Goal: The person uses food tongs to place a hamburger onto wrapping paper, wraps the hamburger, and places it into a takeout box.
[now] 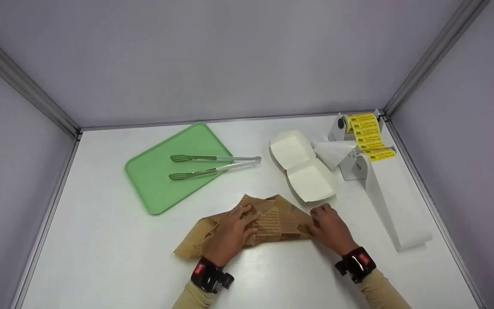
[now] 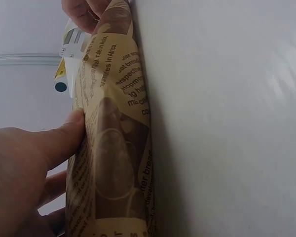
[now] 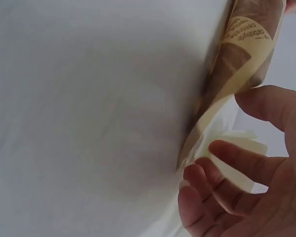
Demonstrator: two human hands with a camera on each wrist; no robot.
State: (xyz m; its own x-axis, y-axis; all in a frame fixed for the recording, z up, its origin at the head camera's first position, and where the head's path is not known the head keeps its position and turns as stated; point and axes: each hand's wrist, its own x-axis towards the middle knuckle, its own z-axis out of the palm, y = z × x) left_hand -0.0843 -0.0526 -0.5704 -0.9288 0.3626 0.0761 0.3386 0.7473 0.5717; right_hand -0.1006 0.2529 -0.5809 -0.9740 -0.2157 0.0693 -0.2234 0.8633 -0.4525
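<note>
Brown newsprint-patterned wrapping paper (image 1: 268, 219) lies folded in a long bundle on the white table, with pointed ends to the left and right. Whatever it may contain is hidden. My left hand (image 1: 232, 234) rests on the left half of the bundle, fingers spread over its top. In the left wrist view the left thumb (image 2: 69, 133) touches the paper's upper side. At the right end, my right hand (image 1: 330, 227) has the tapered paper flap between its thumb and curled fingers. The right thumb (image 3: 266, 103) touches the paper in the right wrist view.
Beyond the bundle stands an open white clamshell box (image 1: 311, 180). A green tray (image 1: 157, 189) at the back left carries tongs (image 1: 204, 171) whose handles overhang its edge. At the right, a dispenser (image 1: 352, 167) holds yellow labels (image 1: 367, 133), with a white strip (image 1: 395, 201) trailing forward.
</note>
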